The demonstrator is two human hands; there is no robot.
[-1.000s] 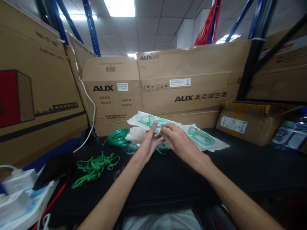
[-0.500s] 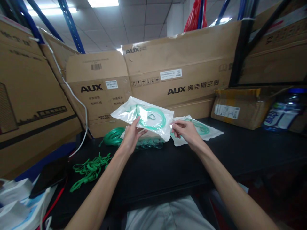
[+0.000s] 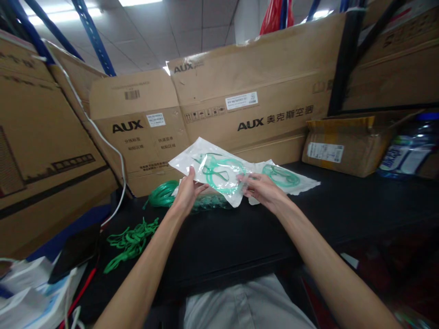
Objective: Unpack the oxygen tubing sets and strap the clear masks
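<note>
A clear-fronted pouch (image 3: 192, 161) with coiled green tubing and a green cord inside is held tilted above the black table. My left hand (image 3: 188, 191) grips its left lower edge, thumb on top and fingers beneath. At the pouch's right end, my right hand (image 3: 262, 189) has its fingers closed on the edge, partly behind the clear film. A second pouch (image 3: 286, 177) with green tubing lies on the table just beyond my right hand. Behind my left hand sit a coil of green tubing (image 3: 163, 193) and clear green-tinted plastic pieces (image 3: 212, 202), partly covered.
Loose green elastic cords (image 3: 132, 242) lie on the black table (image 3: 233, 246) at left. A power strip (image 3: 44, 297) and a dark phone-like slab (image 3: 75, 251) are at the left edge. AUX cartons (image 3: 254, 105) wall the back; a small open carton (image 3: 339, 148) and blue-capped bottle (image 3: 408, 148) stand right.
The held pouch has shifted slightly right, its right end lower, and the green cord inside has moved. My right hand's fingers now reach further over the pouch's right end.
</note>
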